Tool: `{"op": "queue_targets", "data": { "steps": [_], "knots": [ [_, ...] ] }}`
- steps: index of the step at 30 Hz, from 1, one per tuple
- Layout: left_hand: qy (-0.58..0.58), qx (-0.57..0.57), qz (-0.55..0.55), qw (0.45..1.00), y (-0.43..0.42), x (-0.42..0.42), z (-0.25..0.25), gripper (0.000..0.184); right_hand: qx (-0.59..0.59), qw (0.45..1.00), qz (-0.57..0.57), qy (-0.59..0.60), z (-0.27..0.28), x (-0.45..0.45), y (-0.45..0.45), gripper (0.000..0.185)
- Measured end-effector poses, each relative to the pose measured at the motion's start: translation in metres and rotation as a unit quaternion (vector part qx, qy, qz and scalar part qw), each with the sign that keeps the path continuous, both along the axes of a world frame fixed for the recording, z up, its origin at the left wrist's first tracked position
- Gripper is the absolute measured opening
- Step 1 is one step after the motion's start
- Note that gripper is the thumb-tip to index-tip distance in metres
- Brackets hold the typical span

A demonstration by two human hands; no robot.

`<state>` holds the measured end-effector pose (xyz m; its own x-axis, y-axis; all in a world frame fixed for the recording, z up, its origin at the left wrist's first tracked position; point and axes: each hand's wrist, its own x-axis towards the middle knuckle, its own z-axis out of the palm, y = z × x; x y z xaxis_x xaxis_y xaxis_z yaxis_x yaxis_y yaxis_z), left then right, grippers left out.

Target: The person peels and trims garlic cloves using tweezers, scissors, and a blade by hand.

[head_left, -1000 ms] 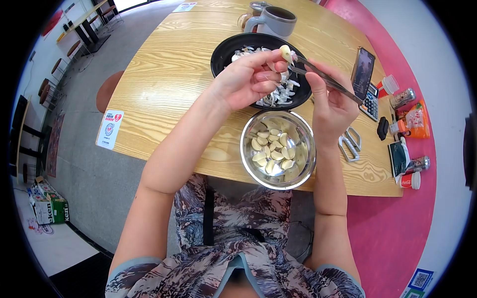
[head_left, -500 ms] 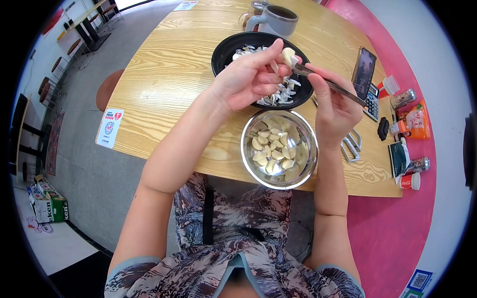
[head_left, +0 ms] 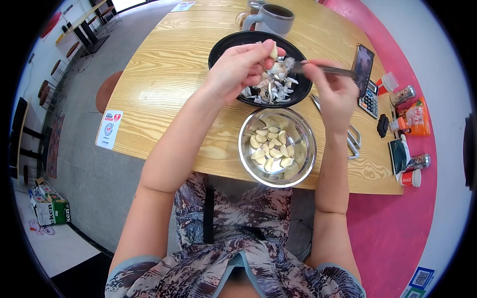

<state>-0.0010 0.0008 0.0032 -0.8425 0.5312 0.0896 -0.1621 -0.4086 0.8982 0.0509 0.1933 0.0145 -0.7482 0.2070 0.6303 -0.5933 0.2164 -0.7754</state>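
A pale garlic clove [head_left: 274,51] is pinched between the thumb and fingers of my left hand [head_left: 238,69], above the black plate [head_left: 216,51]. My right hand [head_left: 335,87] grips a slim metal knife [head_left: 328,70]; its tip, blurred by motion, points left at a bit of loose skin over the plate. Papery garlic skins [head_left: 276,89] lie heaped on the plate. Below both hands, near the table edge, a shiny steel bowl [head_left: 307,166] contains several peeled cloves [head_left: 271,149].
A grey mug [head_left: 275,21] stands behind the plate on the wooden table [head_left: 164,74]. To the right are a propped phone [head_left: 363,64], a calculator [head_left: 369,101], scissors-like grey handles [head_left: 354,141], jars and an orange packet [head_left: 417,119].
My left hand has shifted slightly left with the clove. The knife has come away from the clove with a piece of skin near its tip and swung flatter.
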Motion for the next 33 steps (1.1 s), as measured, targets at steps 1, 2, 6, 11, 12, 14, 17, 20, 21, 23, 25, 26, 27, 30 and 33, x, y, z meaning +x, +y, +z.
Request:
{"op": "queue_targets", "data": {
  "steps": [1, 2, 6, 11, 12, 14, 17, 20, 21, 23, 25, 26, 27, 30, 33],
  "knots": [
    [0.01, -0.013, 0.037, 0.999, -0.001, -0.002, -0.001, 0.039, 0.062, 0.996, 0.03, -0.061, -0.004, -0.005, 0.002, 0.014],
    [0.02, -0.025, 0.075, 0.997, -0.002, -0.004, -0.001, 0.038, 0.124, 0.983, 0.061, -0.121, -0.006, -0.01, 0.002, 0.017],
    [-0.005, 0.005, 0.075, 0.997, -0.003, -0.005, 0.0, 0.034, 0.32, 0.916, 0.056, -0.234, -0.01, -0.026, -0.001, 0.022],
    [-0.025, 0.041, 0.055, 0.997, -0.004, -0.008, -0.003, 0.034, 0.294, 0.932, 0.012, -0.211, 0.009, -0.022, 0.002, 0.02],
    [-0.024, 0.053, 0.045, 0.997, -0.004, -0.009, -0.004, 0.035, 0.298, 0.931, 0.013, -0.212, 0.014, -0.019, 0.005, 0.02],
    [-0.038, 0.063, 0.031, 0.997, -0.005, -0.009, -0.005, 0.035, 0.258, 0.946, 0.02, -0.195, 0.024, -0.014, 0.011, 0.023],
    [-0.053, 0.083, -0.001, 0.995, -0.005, -0.01, -0.005, 0.035, 0.166, 0.97, 0.059, -0.167, 0.023, -0.014, 0.017, 0.022],
    [-0.064, 0.101, -0.019, 0.993, -0.006, -0.011, -0.009, 0.033, 0.191, 0.949, 0.085, -0.237, 0.0, -0.026, 0.023, 0.018],
    [-0.07, 0.096, -0.013, 0.993, -0.006, -0.011, -0.008, 0.031, 0.148, 0.963, 0.065, -0.215, 0.002, -0.023, 0.022, 0.018],
    [-0.08, 0.091, -0.003, 0.993, -0.006, -0.013, -0.007, 0.026, 0.113, 0.973, 0.05, -0.193, 0.009, -0.02, 0.021, 0.018],
    [-0.077, 0.097, -0.007, 0.992, -0.006, -0.013, -0.008, 0.025, 0.133, 0.975, 0.02, -0.174, 0.018, -0.015, 0.016, 0.019],
    [-0.072, 0.102, -0.014, 0.992, -0.005, -0.013, -0.008, 0.024, 0.132, 0.976, 0.019, -0.174, 0.018, -0.016, 0.017, 0.019],
    [-0.071, 0.102, -0.017, 0.992, -0.005, -0.013, -0.008, 0.024, 0.134, 0.976, 0.027, -0.171, 0.017, -0.017, 0.018, 0.019],
    [-0.106, 0.121, -0.004, 0.987, -0.005, -0.014, -0.008, 0.024, 0.133, 0.977, 0.011, -0.164, 0.028, -0.011, 0.023, 0.02],
    [-0.127, 0.153, -0.028, 0.98, -0.008, -0.013, -0.005, 0.021, 0.181, 0.959, -0.012, -0.218, 0.031, 0.006, 0.056, 0.022]
  ]
}}
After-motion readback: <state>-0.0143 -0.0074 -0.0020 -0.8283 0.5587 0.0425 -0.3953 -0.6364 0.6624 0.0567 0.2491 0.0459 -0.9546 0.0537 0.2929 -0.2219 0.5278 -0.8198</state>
